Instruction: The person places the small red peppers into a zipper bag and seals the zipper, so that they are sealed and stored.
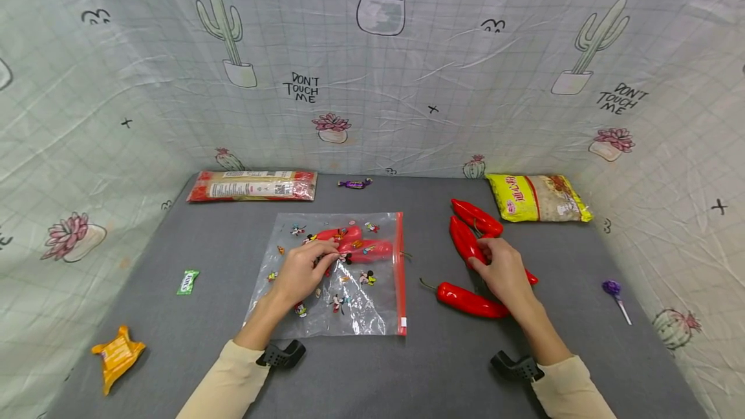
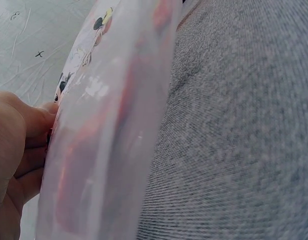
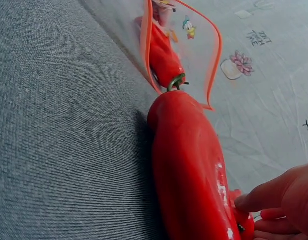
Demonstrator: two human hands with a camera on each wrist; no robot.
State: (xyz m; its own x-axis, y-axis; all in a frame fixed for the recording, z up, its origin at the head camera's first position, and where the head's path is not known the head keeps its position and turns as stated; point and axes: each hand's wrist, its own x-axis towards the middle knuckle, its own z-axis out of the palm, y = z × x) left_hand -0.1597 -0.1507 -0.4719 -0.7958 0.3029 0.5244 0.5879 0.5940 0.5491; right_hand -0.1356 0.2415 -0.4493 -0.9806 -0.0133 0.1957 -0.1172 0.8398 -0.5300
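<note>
A clear zip bag (image 1: 361, 309) with cartoon prints and a red zip edge lies on the grey table, red peppers (image 1: 372, 249) inside it. My left hand (image 1: 302, 273) pinches the bag's upper film, seen also in the left wrist view beside the plastic (image 2: 94, 150). To the bag's right, my right hand (image 1: 503, 270) grips a red pepper (image 1: 462, 236), thumb and fingers on its sides. Another pepper (image 1: 465, 300) lies nearer me, large in the right wrist view (image 3: 189, 155). One more pepper (image 1: 474, 215) lies behind. The right hand partly covers the peppers under it.
Along the back are a long red-ended packet (image 1: 253, 186), a purple wrapped candy (image 1: 355, 183) and a yellow packet (image 1: 538, 198). At left lie a green candy (image 1: 187, 282) and an orange-wrapped item (image 1: 119, 357). A purple lollipop (image 1: 612, 288) is far right. Printed cloth surrounds the table.
</note>
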